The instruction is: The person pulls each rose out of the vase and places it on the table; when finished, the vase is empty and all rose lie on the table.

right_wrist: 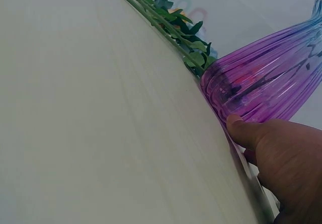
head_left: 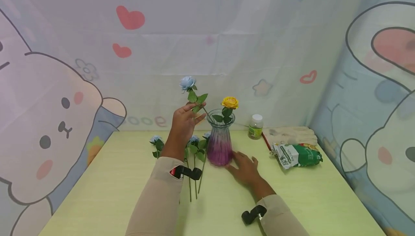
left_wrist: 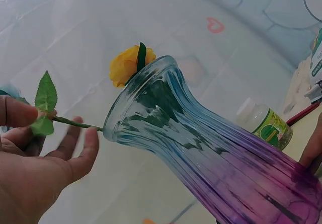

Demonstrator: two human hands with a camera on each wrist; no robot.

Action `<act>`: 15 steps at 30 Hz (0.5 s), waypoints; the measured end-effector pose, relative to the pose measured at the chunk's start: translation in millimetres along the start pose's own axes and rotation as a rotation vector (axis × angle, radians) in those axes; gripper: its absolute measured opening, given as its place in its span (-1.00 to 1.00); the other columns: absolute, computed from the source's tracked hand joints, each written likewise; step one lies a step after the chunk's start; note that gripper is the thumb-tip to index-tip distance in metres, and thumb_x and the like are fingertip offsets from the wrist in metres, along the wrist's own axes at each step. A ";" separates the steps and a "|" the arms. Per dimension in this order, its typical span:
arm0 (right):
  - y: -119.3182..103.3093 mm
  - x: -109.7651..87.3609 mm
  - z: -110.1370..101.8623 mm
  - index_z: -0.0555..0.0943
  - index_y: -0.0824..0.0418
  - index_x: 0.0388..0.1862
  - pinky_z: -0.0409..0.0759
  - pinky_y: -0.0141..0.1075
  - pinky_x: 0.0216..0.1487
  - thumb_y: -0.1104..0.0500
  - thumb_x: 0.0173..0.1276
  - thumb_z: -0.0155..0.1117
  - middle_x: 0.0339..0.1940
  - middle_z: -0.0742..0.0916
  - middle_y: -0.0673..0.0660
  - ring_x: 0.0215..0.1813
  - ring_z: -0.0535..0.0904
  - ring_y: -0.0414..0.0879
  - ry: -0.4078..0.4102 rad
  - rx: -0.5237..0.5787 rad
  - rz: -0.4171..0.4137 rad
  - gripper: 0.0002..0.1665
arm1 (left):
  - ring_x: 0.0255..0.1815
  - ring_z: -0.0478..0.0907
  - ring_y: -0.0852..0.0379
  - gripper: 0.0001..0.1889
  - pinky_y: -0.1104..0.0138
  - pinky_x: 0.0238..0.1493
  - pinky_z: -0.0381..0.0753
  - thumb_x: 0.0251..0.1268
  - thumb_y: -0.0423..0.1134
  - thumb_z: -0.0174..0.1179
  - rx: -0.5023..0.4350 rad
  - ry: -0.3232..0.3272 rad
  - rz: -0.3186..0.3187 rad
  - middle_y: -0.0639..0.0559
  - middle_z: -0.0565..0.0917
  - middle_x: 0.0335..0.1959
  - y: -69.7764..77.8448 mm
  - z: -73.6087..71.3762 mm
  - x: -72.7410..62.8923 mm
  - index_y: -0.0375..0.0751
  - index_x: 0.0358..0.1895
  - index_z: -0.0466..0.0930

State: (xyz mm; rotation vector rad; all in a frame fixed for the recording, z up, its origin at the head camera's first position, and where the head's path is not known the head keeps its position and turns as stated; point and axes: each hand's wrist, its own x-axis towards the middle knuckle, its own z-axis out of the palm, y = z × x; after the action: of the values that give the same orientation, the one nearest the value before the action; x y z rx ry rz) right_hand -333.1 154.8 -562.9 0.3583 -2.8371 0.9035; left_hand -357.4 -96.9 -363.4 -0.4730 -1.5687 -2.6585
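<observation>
My left hand [head_left: 185, 121] pinches the stem of a light blue rose [head_left: 187, 83] just below its leaves. The stem's lower end goes into the mouth of a glass vase [head_left: 219, 149], clear blue-green above and purple below. A yellow rose [head_left: 230, 102] stands in that vase, its leaves at the rim. Low on the vase's right side rests my right hand [head_left: 245, 168], thumb and fingers spread against the base. In the right wrist view, the thumb [right_wrist: 241, 128] touches the purple glass. Several more blue roses [head_left: 193, 146] lie on the table left of the vase, partly behind my left arm.
Behind the vase to the right stands a small jar [head_left: 255, 127] with a white lid and green label. Pale gloves [head_left: 291, 135], a red stick-like thing [head_left: 266, 140] and a green-and-white packet [head_left: 298, 155] lie at the table's right. A printed curtain [head_left: 207, 48] hangs behind the table [head_left: 107, 192].
</observation>
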 end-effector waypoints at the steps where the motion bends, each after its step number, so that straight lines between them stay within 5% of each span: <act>1: 0.5 0.1 0.4 0.44 0.14 0.68 -0.04 0.55 0.64 -0.25 0.60 0.32 0.63 0.59 0.18 0.72 0.39 0.20 0.001 0.000 -0.001 -0.15 | 0.79 0.22 -0.25 -0.58 -0.16 0.61 0.45 0.52 -0.64 -0.21 -0.011 -0.008 -0.007 -0.02 -0.21 0.88 -0.1 -0.7 -0.9 -0.53 0.34 0.42; 7: 2.8 0.9 1.3 0.44 0.13 0.68 -0.06 0.54 0.64 -0.24 0.59 0.34 0.63 0.59 0.17 0.73 0.38 0.20 0.009 0.006 -0.002 -0.15 | 0.72 0.33 -0.33 -0.41 0.02 0.54 0.56 0.52 -0.71 -0.31 -0.032 -0.030 -0.001 -0.19 -0.06 0.85 -3.8 -1.9 -2.4 -0.64 0.59 0.21; 11: 3.0 1.2 1.0 0.43 0.13 0.69 -0.06 0.54 0.65 -0.24 0.59 0.33 0.64 0.59 0.18 0.73 0.38 0.20 0.001 0.006 0.001 -0.14 | 0.72 0.33 -0.27 -0.50 0.26 0.58 0.51 0.64 -0.66 -0.14 0.037 -0.027 0.039 -0.39 0.29 0.69 -6.7 -1.9 -2.1 -0.64 0.57 0.29; 15: 3.8 1.2 1.3 0.44 0.14 0.68 -0.05 0.54 0.65 -0.24 0.59 0.34 0.63 0.59 0.19 0.72 0.38 0.20 -0.004 0.008 0.002 -0.15 | 0.62 0.52 -0.09 -0.55 0.34 0.46 0.62 0.61 -0.58 0.15 0.192 0.036 0.080 -0.38 0.57 0.52 -8.9 -0.9 -1.8 -0.54 0.48 0.50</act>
State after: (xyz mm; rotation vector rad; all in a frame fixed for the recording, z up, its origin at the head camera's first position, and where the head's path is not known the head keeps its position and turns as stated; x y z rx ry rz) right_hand -335.4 156.9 -565.8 0.3579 -2.8385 0.9162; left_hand -357.4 -93.5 -371.9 -0.4651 -1.7332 -2.4134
